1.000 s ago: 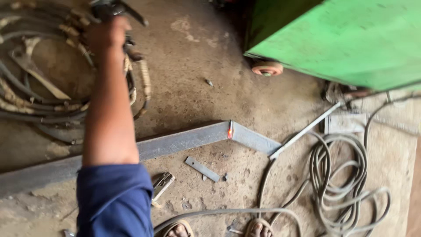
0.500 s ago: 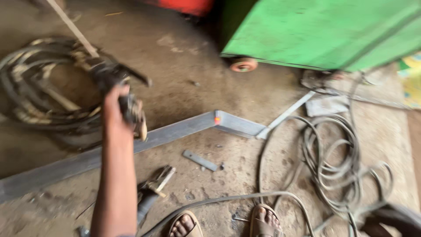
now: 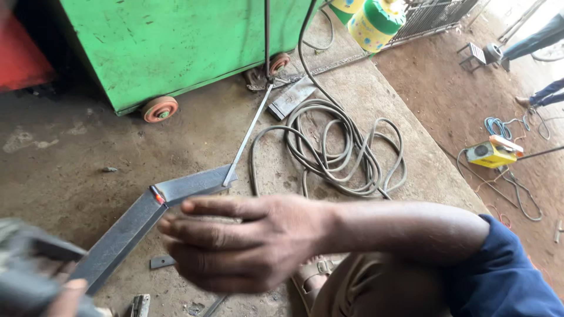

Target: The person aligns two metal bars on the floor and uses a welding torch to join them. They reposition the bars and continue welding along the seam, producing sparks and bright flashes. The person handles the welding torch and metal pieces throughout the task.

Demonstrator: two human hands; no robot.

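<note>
One right hand (image 3: 247, 243) empty above steel frame (image 3: 176, 194), coiled hose (image 3: 341, 152), green cabinet (image 3: 176, 47) beyond

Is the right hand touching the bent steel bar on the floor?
No: the right hand hangs open in the air above the steel bar, fingers spread and holding nothing.

The right hand (image 3: 247, 240) hovers near, over the bent steel bar (image 3: 176, 191) lying on the floor (image 3: 70, 170). A wheeled cabinet (image 3: 176, 41) stands far left; the coiled cable (image 3: 341, 147) lies right of the bar, a small box-shaped machine (image 3: 493, 151) farther right.
</note>
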